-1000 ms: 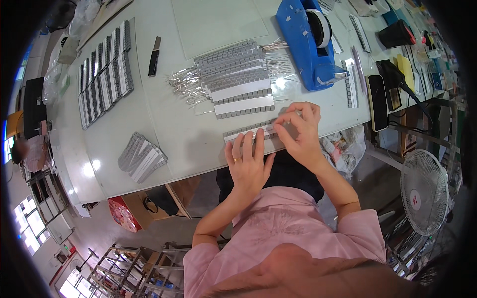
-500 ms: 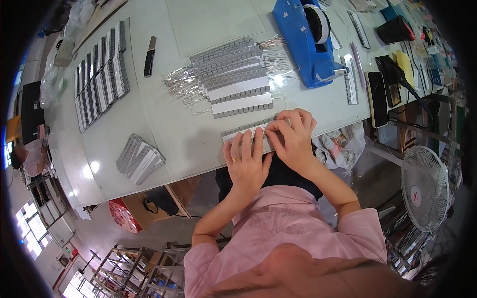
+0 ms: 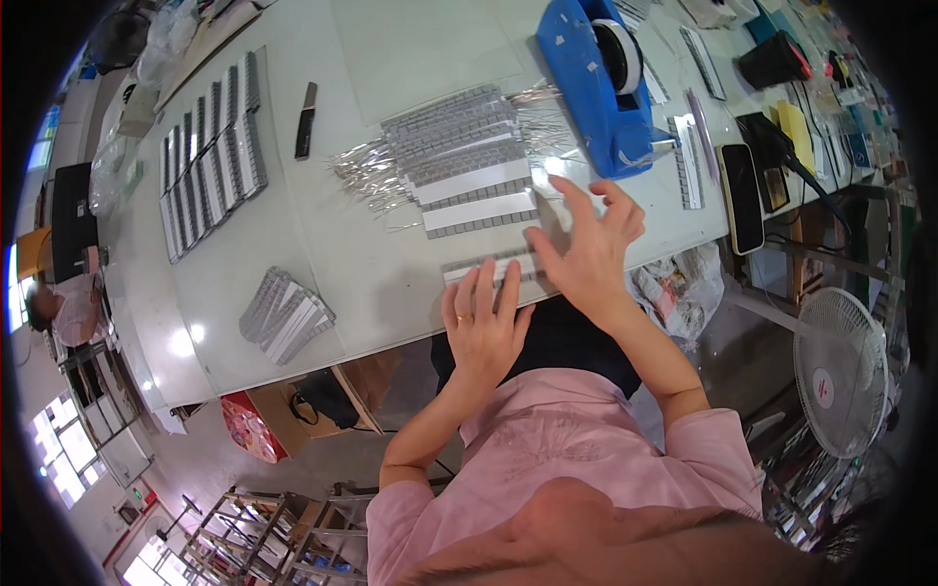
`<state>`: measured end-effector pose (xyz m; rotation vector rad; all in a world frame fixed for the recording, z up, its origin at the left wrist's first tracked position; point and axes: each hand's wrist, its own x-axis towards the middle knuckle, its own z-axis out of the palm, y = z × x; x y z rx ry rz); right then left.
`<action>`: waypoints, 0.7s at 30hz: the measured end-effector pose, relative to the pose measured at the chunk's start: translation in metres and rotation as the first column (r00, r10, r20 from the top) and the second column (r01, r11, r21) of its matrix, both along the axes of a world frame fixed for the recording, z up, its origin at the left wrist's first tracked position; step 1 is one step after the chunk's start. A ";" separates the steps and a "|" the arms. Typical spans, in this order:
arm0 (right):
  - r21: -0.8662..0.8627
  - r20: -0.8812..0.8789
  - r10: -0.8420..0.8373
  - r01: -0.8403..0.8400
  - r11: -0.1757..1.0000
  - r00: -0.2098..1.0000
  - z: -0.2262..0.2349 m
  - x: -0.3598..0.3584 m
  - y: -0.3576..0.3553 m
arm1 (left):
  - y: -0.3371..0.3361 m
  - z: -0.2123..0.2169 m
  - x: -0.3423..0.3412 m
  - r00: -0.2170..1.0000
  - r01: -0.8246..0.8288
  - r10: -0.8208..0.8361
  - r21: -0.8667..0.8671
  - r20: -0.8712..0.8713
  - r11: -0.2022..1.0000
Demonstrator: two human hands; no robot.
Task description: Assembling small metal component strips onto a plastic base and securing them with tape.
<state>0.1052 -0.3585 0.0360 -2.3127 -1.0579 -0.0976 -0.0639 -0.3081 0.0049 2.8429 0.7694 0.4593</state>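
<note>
The person stands at the near edge of the pale worktop (image 3: pixel 391 59), with both hands on a grey-and-white component strip (image 3: pixel 489 268) that lies flat along that edge. The left hand (image 3: pixel 482 327) presses down on the strip's near side, fingers extended and flat, clamped on nothing. The right hand (image 3: pixel 586 249) is spread open, fingers splayed and partly lifted, with its heel over the strip's right end; it grips nothing either. Just beyond the strip sits a stack of similar strips (image 3: pixel 469 171) with thin wire leads fanning out to both sides. A blue tape dispenser (image 3: pixel 596 83) stands to the right of that stack, near the right hand. Further left lie a fanned pile of strips (image 3: pixel 285 314) and a laid-out row of strips (image 3: pixel 207 151), well apart from the hands. To do this step well, in my judgement, the left hand should hold the strip steady and flat while the right smooths it evenly, avoiding any bending of the leads.
</note>
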 end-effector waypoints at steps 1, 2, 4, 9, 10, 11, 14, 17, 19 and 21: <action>0.011 -0.003 0.013 -0.013 1.000 1.000 -0.001 0.002 0.000 | 0.004 -0.001 -0.005 0.998 0.026 -0.028 0.031 0.059 0.999; 0.044 0.075 0.063 -0.066 0.997 0.995 -0.004 0.004 -0.001 | 0.007 -0.003 -0.012 0.994 0.060 -0.067 0.078 0.084 0.995; 0.114 0.201 0.167 -0.193 0.975 0.965 -0.008 0.004 0.004 | 0.014 -0.010 -0.029 0.983 0.122 -0.149 0.218 0.109 0.968; -0.082 0.297 0.372 -0.364 0.928 0.880 -0.010 -0.002 0.014 | 0.038 0.009 -0.078 0.972 0.163 -0.206 0.316 0.110 0.935; -0.101 0.271 0.384 -0.371 0.923 0.883 -0.014 -0.004 0.014 | 0.045 0.018 -0.089 0.978 0.163 -0.199 0.357 0.066 0.920; -0.098 0.276 0.394 -0.382 0.919 0.877 -0.015 -0.004 0.014 | 0.057 0.006 -0.112 0.989 0.078 -0.125 0.447 0.077 0.891; -0.085 0.305 0.415 -0.410 0.908 0.857 -0.017 -0.004 0.013 | 0.111 -0.001 -0.179 0.946 -0.205 0.311 0.571 -0.093 0.795; -0.095 0.326 0.430 -0.424 0.901 0.842 -0.017 -0.008 0.009 | 0.140 0.030 -0.185 0.920 -0.275 0.389 0.644 -0.038 0.714; -0.097 0.320 0.458 -0.453 0.886 0.829 -0.016 -0.012 0.005 | 0.144 0.027 -0.194 0.898 -0.261 0.428 0.663 -0.099 0.702; -0.113 0.316 0.466 -0.455 0.883 0.826 -0.012 -0.015 -0.004 | 0.141 0.023 -0.189 0.895 -0.273 0.427 0.604 -0.125 0.749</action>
